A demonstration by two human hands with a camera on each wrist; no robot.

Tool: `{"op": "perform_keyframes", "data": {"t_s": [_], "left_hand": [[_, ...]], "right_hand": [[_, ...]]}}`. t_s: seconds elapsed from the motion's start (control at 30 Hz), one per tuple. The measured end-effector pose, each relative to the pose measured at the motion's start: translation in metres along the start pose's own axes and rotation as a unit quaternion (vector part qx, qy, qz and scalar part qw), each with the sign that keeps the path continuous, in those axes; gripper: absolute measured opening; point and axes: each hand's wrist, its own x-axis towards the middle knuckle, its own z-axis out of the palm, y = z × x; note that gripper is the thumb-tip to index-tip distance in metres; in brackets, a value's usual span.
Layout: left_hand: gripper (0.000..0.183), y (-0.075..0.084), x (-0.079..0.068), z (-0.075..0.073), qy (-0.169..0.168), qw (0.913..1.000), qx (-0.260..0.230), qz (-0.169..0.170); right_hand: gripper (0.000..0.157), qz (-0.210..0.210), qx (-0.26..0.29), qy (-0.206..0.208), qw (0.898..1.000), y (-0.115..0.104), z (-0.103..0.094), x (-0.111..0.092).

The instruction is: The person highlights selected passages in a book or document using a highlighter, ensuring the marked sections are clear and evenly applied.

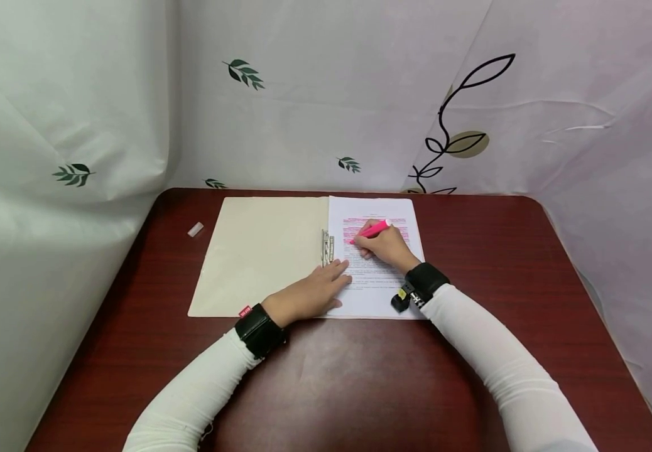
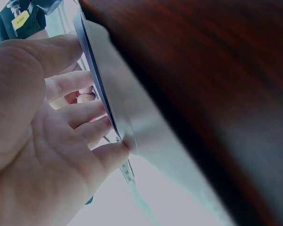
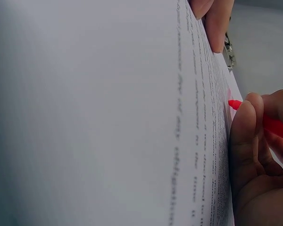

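Between the thumb and fingers of my right hand is a pink highlighter, its tip down at the printed page. Pink marking covers many upper lines of that page; the lower lines are plain black print. In the right wrist view the highlighter's red-looking tip meets the paper beside the fingertips. My left hand rests with spread fingers on the lower left of the page, near the metal clip. The page lies on the right side of an opened cream folder. In the left wrist view, the fingertips touch the paper.
A small whitish block, perhaps an eraser, lies left of the folder on the dark red-brown table. A pale curtain with leaf patterns hangs behind the table's back edge.
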Motion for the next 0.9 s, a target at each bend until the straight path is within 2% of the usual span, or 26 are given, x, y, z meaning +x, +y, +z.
{"op": "perform_keyframes", "data": {"t_s": [0.2,0.63,0.9], "left_hand": [[0.055,0.0005,-0.0003,-0.0007,0.001,1.0,-0.004,0.002],[0.055,0.0011,-0.0007,-0.0015,0.001,1.0,-0.005,0.004],[0.055,-0.0002,0.0001,0.0006,0.004,1.0,-0.001,-0.002]], "right_hand": [[0.017,0.01,-0.001,0.0,1.0,-0.0005,-0.0017,-0.0018],[0.014,-0.003,0.009,0.001,1.0,0.0035,-0.0056,-0.0023],[0.015,0.003,-0.009,0.001,1.0,0.0032,-0.0088,-0.0035]]}}
